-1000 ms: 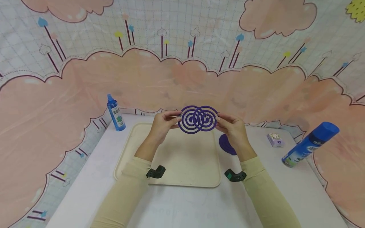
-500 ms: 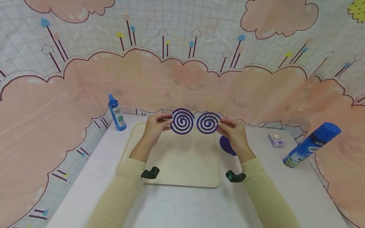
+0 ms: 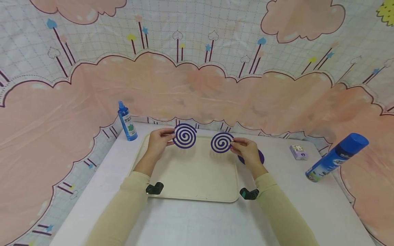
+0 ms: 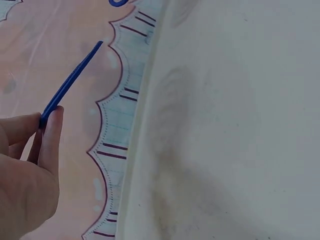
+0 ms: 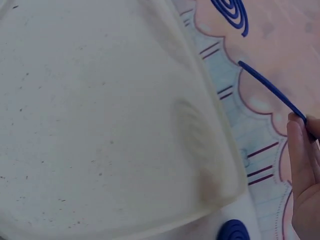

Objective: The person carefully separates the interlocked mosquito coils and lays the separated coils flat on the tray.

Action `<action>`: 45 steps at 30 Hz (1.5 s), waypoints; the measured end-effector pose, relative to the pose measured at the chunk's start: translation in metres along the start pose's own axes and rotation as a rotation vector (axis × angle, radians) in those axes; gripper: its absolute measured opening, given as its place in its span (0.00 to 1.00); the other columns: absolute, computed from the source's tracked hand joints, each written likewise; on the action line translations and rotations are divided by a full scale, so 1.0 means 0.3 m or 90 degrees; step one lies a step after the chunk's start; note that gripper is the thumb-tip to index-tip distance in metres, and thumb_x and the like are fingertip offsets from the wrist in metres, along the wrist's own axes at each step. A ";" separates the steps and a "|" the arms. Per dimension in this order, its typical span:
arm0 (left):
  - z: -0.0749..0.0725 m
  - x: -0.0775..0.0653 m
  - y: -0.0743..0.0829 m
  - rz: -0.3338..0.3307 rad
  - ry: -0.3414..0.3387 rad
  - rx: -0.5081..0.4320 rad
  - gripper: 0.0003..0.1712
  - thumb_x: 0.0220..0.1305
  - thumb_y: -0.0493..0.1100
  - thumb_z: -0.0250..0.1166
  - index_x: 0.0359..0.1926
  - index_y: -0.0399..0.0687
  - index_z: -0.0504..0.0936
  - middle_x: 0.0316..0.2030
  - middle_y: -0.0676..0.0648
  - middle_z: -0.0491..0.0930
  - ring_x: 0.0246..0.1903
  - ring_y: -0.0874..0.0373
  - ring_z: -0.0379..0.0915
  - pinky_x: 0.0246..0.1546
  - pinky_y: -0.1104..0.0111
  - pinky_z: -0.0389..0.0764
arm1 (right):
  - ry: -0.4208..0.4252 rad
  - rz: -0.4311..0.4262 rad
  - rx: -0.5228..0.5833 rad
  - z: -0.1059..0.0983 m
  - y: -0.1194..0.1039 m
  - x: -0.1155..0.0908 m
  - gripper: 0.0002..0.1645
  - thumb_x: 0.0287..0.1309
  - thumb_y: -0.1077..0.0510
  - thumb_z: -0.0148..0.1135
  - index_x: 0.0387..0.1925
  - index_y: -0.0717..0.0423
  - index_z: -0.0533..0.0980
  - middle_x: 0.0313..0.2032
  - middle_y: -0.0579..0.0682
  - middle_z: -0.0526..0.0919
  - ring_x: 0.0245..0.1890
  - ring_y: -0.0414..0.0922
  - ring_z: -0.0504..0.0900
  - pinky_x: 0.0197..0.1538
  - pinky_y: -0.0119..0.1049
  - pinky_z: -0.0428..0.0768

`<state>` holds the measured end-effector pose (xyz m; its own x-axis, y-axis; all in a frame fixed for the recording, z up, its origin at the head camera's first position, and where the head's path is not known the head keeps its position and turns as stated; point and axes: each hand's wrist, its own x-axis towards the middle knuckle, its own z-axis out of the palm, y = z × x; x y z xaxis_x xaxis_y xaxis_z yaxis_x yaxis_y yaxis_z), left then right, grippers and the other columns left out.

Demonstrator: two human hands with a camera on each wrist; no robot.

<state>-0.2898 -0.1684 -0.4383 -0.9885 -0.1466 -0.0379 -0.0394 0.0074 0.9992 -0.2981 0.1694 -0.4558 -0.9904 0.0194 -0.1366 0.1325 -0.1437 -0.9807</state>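
Observation:
Two separate purple-blue mosquito coils are held up over the far part of a cream tray. My left hand pinches the left coil at its outer edge, between thumb and fingers. The right coil hangs a little lower, its outer edge pinched by my right hand. In the left wrist view the left coil appears edge-on. The right wrist view shows the right coil edge-on too. Behind my right hand, a further purple coil piece lies on the table beside the tray, partly hidden.
A blue spray bottle stands at the back left of the white table. To the right are a small purple box and a tall blue aerosol can. A patterned cloth hangs behind the table.
The two coils overlapped in view a second ago and are now apart. My left hand moved left and slightly down; my right hand moved down and slightly left.

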 end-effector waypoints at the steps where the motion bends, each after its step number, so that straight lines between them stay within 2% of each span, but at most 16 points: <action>1: -0.005 0.002 -0.008 -0.007 0.003 0.009 0.20 0.70 0.30 0.61 0.61 0.30 0.79 0.58 0.30 0.79 0.36 0.68 0.81 0.39 0.74 0.88 | -0.002 0.004 -0.006 0.002 0.012 0.004 0.21 0.65 0.72 0.61 0.58 0.77 0.72 0.27 0.39 0.86 0.27 0.34 0.87 0.38 0.26 0.88; 5: -0.017 0.012 -0.043 -0.028 0.007 0.027 0.20 0.70 0.30 0.61 0.61 0.29 0.79 0.55 0.32 0.79 0.36 0.67 0.80 0.39 0.75 0.88 | -0.001 0.016 -0.039 0.009 0.054 0.016 0.24 0.65 0.72 0.61 0.61 0.78 0.71 0.27 0.38 0.86 0.27 0.33 0.86 0.37 0.25 0.88; 12: -0.017 0.030 -0.096 -0.044 0.003 0.074 0.19 0.69 0.29 0.61 0.59 0.30 0.80 0.55 0.33 0.80 0.35 0.66 0.78 0.37 0.75 0.88 | 0.003 0.026 -0.063 0.020 0.114 0.037 0.23 0.64 0.73 0.61 0.59 0.78 0.72 0.26 0.39 0.84 0.26 0.34 0.86 0.37 0.27 0.88; 17: -0.025 0.029 -0.118 -0.054 0.001 0.109 0.18 0.69 0.28 0.61 0.58 0.29 0.81 0.54 0.32 0.80 0.35 0.64 0.79 0.37 0.75 0.88 | 0.003 0.032 -0.100 0.034 0.145 0.046 0.21 0.64 0.72 0.62 0.57 0.77 0.74 0.26 0.40 0.84 0.26 0.34 0.86 0.38 0.28 0.88; 22: -0.032 0.024 -0.132 -0.064 0.003 0.151 0.17 0.68 0.28 0.61 0.57 0.30 0.82 0.54 0.31 0.82 0.34 0.64 0.80 0.37 0.74 0.88 | -0.002 0.045 -0.105 0.051 0.167 0.056 0.22 0.64 0.72 0.62 0.58 0.78 0.74 0.26 0.42 0.85 0.25 0.35 0.86 0.36 0.27 0.88; 27: -0.039 0.029 -0.142 -0.056 0.012 0.179 0.16 0.67 0.27 0.62 0.54 0.28 0.83 0.48 0.32 0.84 0.29 0.67 0.79 0.33 0.75 0.88 | -0.003 0.049 -0.121 0.076 0.172 0.070 0.22 0.62 0.72 0.64 0.58 0.78 0.75 0.28 0.43 0.85 0.25 0.34 0.85 0.36 0.27 0.88; 32: -0.051 0.041 -0.152 -0.062 0.006 0.230 0.16 0.64 0.27 0.64 0.53 0.28 0.84 0.49 0.30 0.85 0.25 0.68 0.78 0.31 0.75 0.87 | -0.004 0.023 -0.205 0.088 0.177 0.083 0.23 0.58 0.71 0.69 0.55 0.75 0.78 0.36 0.56 0.90 0.26 0.32 0.84 0.35 0.26 0.87; 36: -0.056 0.054 -0.151 -0.071 -0.023 0.324 0.18 0.61 0.29 0.68 0.53 0.32 0.84 0.51 0.32 0.85 0.26 0.66 0.79 0.29 0.76 0.86 | 0.007 0.000 -0.316 0.080 0.187 0.092 0.21 0.54 0.69 0.73 0.51 0.71 0.82 0.45 0.64 0.90 0.26 0.32 0.83 0.34 0.25 0.86; 38: -0.058 0.060 -0.149 -0.065 -0.037 0.378 0.20 0.59 0.31 0.70 0.54 0.35 0.85 0.50 0.34 0.85 0.29 0.61 0.81 0.32 0.73 0.87 | 0.011 -0.015 -0.378 0.075 0.188 0.097 0.20 0.53 0.67 0.75 0.49 0.68 0.83 0.46 0.64 0.89 0.29 0.35 0.85 0.36 0.27 0.87; 41: -0.060 0.065 -0.144 -0.050 -0.049 0.443 0.23 0.57 0.33 0.72 0.55 0.37 0.84 0.52 0.36 0.85 0.41 0.52 0.83 0.46 0.65 0.87 | 0.014 -0.038 -0.462 0.072 0.184 0.102 0.20 0.53 0.62 0.76 0.48 0.63 0.85 0.47 0.61 0.90 0.40 0.44 0.88 0.47 0.35 0.87; 45: -0.060 0.069 -0.139 -0.043 -0.063 0.496 0.27 0.56 0.36 0.74 0.58 0.38 0.82 0.57 0.36 0.83 0.58 0.43 0.77 0.65 0.54 0.76 | 0.021 -0.057 -0.530 0.075 0.175 0.106 0.20 0.53 0.58 0.77 0.48 0.60 0.86 0.48 0.57 0.90 0.53 0.53 0.86 0.62 0.45 0.80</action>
<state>-0.3060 -0.1895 -0.4805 -0.9873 -0.0833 -0.1350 -0.1545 0.6980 0.6992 -0.3235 0.1403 -0.5084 -0.9987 0.0270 -0.0441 0.0512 0.6375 -0.7688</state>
